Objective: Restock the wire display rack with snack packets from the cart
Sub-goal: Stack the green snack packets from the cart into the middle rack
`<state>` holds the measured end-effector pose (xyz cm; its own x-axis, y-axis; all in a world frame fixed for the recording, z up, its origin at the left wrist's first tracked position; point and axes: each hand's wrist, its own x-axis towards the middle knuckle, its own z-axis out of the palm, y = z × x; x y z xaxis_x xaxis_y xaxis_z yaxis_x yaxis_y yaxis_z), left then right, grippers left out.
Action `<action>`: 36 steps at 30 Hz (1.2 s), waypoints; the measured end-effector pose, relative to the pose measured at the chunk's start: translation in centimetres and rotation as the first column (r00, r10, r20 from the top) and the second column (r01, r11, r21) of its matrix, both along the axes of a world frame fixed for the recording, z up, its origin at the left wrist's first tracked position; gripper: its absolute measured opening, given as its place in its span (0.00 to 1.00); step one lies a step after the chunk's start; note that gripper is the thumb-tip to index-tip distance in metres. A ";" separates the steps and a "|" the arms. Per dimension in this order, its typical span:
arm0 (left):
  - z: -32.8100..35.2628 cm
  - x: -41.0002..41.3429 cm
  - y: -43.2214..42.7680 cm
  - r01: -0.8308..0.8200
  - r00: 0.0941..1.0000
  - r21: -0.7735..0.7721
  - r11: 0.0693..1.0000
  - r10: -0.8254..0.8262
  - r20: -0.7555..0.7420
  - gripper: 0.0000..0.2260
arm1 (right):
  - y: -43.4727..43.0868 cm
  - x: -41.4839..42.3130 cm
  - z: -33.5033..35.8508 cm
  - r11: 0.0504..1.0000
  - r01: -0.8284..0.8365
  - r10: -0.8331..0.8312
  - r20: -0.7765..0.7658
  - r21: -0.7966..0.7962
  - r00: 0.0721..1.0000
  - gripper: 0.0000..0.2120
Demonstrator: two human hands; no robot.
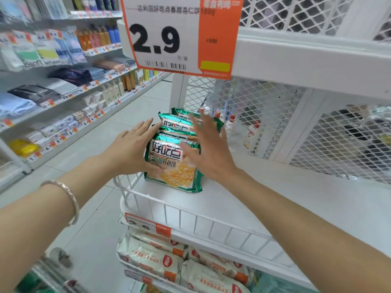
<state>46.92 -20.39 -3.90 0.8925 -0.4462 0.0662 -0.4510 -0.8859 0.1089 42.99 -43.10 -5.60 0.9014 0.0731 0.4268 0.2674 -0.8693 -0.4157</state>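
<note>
A row of green snack packets (172,166) stands upright at the left end of the white rack shelf (243,208). My left hand (132,144) lies flat against the left side of the row, fingers straight. My right hand (208,149) is spread with straight fingers against the right side and front of the packets, slightly blurred. The packets sit between both palms. A wire rail (190,216) runs along the shelf front.
A big orange-and-white price sign (179,37) reading 2.9 hangs above. White mesh panels (317,132) back the shelf. The lower tier holds white-and-orange packets (152,256). A store shelf of towels and bottles (63,81) lines the aisle at left. A green cart (38,278) edge shows bottom left.
</note>
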 end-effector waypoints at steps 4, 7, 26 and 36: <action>-0.4 -0.1 -0.7 -0.028 0.998 0.066 0.997 0.024 0.062 0.54 | -1.0 0.9 -0.9 0.958 -0.070 0.035 -0.127 -0.279 0.991 0.31; -0.1 -0.1 -1.0 -0.057 0.998 0.099 0.993 0.054 0.040 0.55 | -1.0 1.1 -0.3 0.942 -0.082 0.036 -0.146 -0.324 0.989 0.30; -0.6 -28.2 8.8 -0.502 0.809 0.157 0.851 0.526 -0.263 0.37 | 8.0 -20.5 -0.1 0.704 -0.537 0.308 -0.481 -0.464 0.820 0.30; -1.5 -46.0 13.3 -0.873 0.455 0.033 0.486 0.839 -0.298 0.27 | 17.0 -24.8 -5.4 0.625 -0.750 0.498 -0.629 -0.216 0.596 0.29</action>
